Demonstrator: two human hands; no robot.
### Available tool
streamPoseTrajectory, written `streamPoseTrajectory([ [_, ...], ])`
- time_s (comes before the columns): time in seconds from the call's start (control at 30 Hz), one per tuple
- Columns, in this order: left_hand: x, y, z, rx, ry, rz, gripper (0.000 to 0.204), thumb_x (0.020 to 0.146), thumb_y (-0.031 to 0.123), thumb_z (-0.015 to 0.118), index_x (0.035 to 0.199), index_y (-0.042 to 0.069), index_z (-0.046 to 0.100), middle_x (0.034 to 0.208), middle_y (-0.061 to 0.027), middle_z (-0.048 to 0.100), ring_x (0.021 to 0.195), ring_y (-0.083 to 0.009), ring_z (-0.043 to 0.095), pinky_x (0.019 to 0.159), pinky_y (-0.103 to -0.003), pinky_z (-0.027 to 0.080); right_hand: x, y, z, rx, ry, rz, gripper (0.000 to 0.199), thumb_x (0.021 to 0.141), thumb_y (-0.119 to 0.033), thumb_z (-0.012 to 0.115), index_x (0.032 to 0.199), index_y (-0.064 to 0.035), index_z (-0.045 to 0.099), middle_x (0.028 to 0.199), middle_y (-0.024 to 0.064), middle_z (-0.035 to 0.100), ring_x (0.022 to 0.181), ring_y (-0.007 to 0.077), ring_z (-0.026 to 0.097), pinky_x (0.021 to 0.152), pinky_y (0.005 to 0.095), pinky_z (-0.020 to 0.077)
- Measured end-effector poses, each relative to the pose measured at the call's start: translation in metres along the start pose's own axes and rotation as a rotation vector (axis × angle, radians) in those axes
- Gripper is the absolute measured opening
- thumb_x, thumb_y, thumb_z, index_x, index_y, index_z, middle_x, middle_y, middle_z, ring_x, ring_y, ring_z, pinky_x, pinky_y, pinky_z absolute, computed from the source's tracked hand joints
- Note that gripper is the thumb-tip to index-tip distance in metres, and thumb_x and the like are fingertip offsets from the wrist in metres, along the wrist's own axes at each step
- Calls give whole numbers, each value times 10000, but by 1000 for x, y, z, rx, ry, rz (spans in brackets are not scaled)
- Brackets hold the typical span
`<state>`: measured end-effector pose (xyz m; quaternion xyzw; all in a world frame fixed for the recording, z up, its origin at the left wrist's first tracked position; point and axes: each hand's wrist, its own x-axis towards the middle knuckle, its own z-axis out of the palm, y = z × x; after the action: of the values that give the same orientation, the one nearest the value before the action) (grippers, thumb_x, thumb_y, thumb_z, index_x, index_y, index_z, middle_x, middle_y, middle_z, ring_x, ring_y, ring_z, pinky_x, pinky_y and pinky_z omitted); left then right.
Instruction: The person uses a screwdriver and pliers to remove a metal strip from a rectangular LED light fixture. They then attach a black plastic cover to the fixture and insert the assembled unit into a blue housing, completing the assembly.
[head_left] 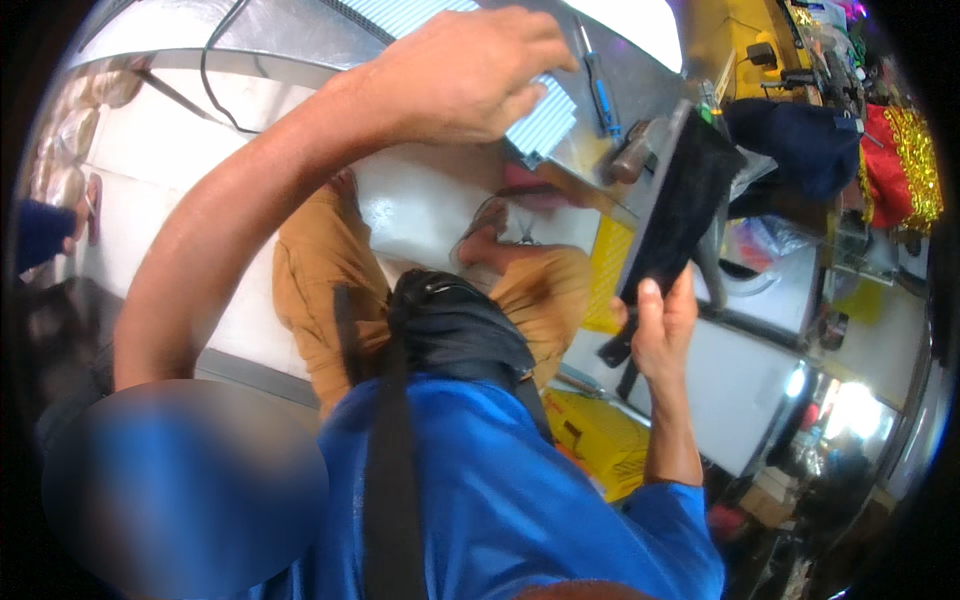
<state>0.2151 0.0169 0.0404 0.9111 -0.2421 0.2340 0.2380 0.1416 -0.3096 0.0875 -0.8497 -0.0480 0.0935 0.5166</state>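
My left hand (490,75) reaches across the bench, above a silvery ribbed metal piece (543,122). Its fingers are loosely bent, with a gap between them and the thumb, and nothing shows in the gap. Off to the right, my right hand (660,325) grips the lower end of a long flat black panel (683,190) with a grey edge, held up at a tilt. The thumb lies on its dark face; the other fingers are partly hidden. A screwdriver with a blue handle (602,92) lies on the bench between the hands.
Beside the panel lies a hammer-like tool with a brown end (630,155). The metal bench (290,45) carries a black cable (212,70). Dark cloth (790,140) and red-and-gold fabric (895,170) are at the right. Yellow crates (605,440) stand low by my legs. Another person's hand (75,225) shows far left.
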Motion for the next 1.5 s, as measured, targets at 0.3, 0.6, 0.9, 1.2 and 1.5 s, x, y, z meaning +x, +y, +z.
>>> streamPoseTrajectory([
  [0.3, -3, -1, -21, 45, 0, -80, 299, 933, 371, 654, 1043, 123, 781, 991, -79, 648, 1053, -249, 569, 956, -414, 413, 23, -10, -25, -870, -229, -461, 254, 950, -60, 681, 1165, -5, 557, 827, 206, 710, 702, 364, 726, 603, 405, 559],
  [0.6, -3, -3, -18, 83, 22, -58, 285, 950, 353, 634, 1040, 129, 787, 977, -76, 644, 1020, -241, 564, 936, -404, 408, 21, -18, -24, -929, -257, -490, 273, 922, -38, 700, 1166, -9, 582, 804, 179, 702, 666, 353, 709, 587, 412, 554],
  [0.9, -2, -5, -15, 119, -7, -74, 297, 953, 361, 634, 1051, 125, 785, 1001, -83, 654, 1031, -241, 567, 949, -411, 403, 23, -21, -28, -973, -205, -531, 293, 909, -46, 713, 1177, -20, 597, 822, 183, 705, 684, 357, 710, 588, 413, 553],
  [1.2, -3, -1, -28, 31, -43, -74, 298, 948, 361, 644, 1059, 123, 785, 997, -87, 652, 1023, -248, 566, 946, -412, 402, 23, -27, -26, -985, -215, -528, 289, 905, -43, 715, 1173, -24, 605, 872, 203, 715, 726, 374, 721, 624, 424, 566],
  [1.5, -3, -1, -25, 50, -32, -78, 302, 944, 362, 649, 1067, 122, 784, 998, -91, 649, 1028, -252, 566, 945, -415, 405, 23, -34, -26, -977, -249, -482, 273, 912, -36, 701, 1166, -18, 601, 910, 214, 713, 757, 414, 712, 649, 450, 569],
])
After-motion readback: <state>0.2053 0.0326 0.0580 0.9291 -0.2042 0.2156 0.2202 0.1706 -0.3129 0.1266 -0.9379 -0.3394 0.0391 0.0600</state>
